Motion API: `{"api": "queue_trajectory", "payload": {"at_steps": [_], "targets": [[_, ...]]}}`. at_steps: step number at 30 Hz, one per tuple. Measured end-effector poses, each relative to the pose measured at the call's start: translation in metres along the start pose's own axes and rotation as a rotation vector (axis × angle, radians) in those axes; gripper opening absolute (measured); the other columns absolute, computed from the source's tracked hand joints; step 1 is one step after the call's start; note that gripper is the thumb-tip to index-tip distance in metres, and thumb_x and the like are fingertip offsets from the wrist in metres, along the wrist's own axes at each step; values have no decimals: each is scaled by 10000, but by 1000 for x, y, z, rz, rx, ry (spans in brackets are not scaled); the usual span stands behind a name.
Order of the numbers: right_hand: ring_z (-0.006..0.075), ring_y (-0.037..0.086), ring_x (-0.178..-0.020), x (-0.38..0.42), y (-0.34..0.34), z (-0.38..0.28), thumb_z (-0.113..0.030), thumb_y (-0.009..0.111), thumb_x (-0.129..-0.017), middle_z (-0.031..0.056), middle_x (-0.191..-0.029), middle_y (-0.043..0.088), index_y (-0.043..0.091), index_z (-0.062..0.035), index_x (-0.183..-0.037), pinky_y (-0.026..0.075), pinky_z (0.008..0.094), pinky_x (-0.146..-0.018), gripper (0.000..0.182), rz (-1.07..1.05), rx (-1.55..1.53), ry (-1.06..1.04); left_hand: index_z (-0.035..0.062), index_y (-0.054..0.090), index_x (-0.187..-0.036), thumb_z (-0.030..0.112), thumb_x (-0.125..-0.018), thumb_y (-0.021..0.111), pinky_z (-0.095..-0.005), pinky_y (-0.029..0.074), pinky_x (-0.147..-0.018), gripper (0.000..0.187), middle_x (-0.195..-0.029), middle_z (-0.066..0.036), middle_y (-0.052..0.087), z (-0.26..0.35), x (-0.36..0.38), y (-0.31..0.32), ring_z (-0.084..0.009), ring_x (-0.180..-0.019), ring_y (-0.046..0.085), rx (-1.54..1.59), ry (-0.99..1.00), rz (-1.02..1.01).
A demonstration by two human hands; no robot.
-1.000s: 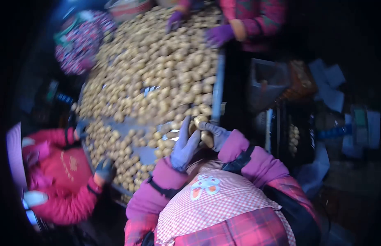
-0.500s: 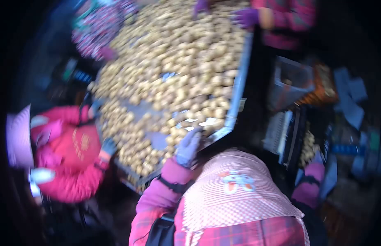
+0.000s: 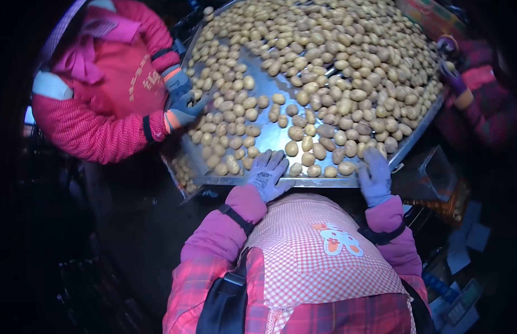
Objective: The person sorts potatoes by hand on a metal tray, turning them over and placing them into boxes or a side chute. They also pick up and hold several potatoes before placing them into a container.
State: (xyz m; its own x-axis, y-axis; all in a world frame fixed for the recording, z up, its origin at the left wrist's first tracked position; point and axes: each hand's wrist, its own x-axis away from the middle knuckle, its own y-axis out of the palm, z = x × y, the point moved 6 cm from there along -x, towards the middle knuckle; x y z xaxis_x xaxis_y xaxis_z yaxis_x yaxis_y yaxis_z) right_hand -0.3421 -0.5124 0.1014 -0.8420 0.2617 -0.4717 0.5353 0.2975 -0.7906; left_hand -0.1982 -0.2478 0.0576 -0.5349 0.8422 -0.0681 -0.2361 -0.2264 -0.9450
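Note:
Many small potatoes (image 3: 325,94) lie spread over a metal sorting table (image 3: 278,136), with bare metal showing between them near the front. My left hand (image 3: 268,174), in a light purple glove, rests with spread fingers on the table's front edge, close to a few potatoes. My right hand (image 3: 375,177), gloved alike, reaches over the same edge farther right, its fingers stretched out beside the front potatoes. I see nothing held in either hand.
Across the left side, a co-worker in a red apron (image 3: 130,78) has gloved hands (image 3: 183,100) among potatoes. Another person's purple-gloved hand (image 3: 452,77) is at the right edge. A clear plastic bin (image 3: 434,175) stands below the right corner, near an orange net sack (image 3: 453,205).
The view has turned toward the table's front edge. My right hand has come from the potatoes low on the right to the table edge. My left hand remains at the edge, fingers spread.

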Motion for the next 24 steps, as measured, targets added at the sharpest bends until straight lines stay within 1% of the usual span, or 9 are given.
{"api": "queue_trajectory", "payload": {"at_steps": [5,8,10,12,14,15,18,19,24], "targets": [[415,549,-1102,-11,53,-51,-193,643,-828,213,-1205,576,605,-16,-1203,436,503,-938,417,-365,28,-48,97,534,-1326,470,-812,648,-547,330,-1032,645,-1382,-183,479,-78,19,-15,-421,-1275,412,-58,-282,103],[410,545,-1089,-18,68,-74,-186,649,-815,211,-1201,570,589,-11,-1211,435,498,-925,437,-449,0,-10,101,526,-1335,447,-815,656,-545,323,-1039,638,-1380,-185,475,-76,13,-17,-419,-1282,400,-28,-212,184],[406,561,-1045,-31,71,-99,-164,643,-812,213,-1195,567,600,-18,-1188,449,494,-892,406,-417,57,-73,104,524,-1337,428,-815,664,-546,320,-1043,630,-1380,-178,475,-78,13,-19,-420,-1284,397,-28,-241,161],[397,586,-1012,-46,87,-113,-165,632,-837,220,-1141,598,612,-21,-1169,464,476,-871,362,-497,-55,-45,98,541,-1314,407,-811,672,-548,328,-1035,604,-1364,-175,479,-79,14,-21,-419,-1279,400,33,-229,151],[392,595,-994,-58,101,-106,-174,628,-849,213,-1107,616,615,-24,-1158,468,472,-864,344,-467,-169,-36,87,558,-1284,395,-806,673,-550,335,-1025,581,-1330,-178,493,-79,13,-22,-419,-1262,414,27,-213,183],[386,605,-977,-65,105,-103,-183,625,-862,206,-1072,633,619,-26,-1148,472,469,-857,326,-439,-299,-29,84,586,-1227,365,-808,669,-551,331,-1024,511,-1244,-168,549,-78,11,-27,-409,-1250,430,67,-208,236],[375,614,-970,-100,115,-108,-202,619,-880,183,-1018,658,618,-24,-1138,479,459,-856,313,-407,-269,-3,93,600,-1187,337,-810,664,-545,325,-1025,454,-1159,-140,600,-82,14,-18,-397,-1237,448,125,-207,178],[368,611,-986,-106,128,-111,-198,613,-869,167,-1098,635,607,-55,-1156,487,462,-851,320,-469,-186,-48,102,623,-1118,296,-817,648,-542,325,-1018,359,-1076,-111,628,-82,16,-22,-387,-1223,462,114,-198,250],[360,598,-1025,-127,193,-149,-251,623,-831,152,-1223,557,558,-155,-1218,495,474,-839,404,-635,-11,-277,137,634,-969,275,-849,583,-497,344,-988,190,-978,-84,621,-84,23,-21,-313,-1226,477,64,-188,282]]}}
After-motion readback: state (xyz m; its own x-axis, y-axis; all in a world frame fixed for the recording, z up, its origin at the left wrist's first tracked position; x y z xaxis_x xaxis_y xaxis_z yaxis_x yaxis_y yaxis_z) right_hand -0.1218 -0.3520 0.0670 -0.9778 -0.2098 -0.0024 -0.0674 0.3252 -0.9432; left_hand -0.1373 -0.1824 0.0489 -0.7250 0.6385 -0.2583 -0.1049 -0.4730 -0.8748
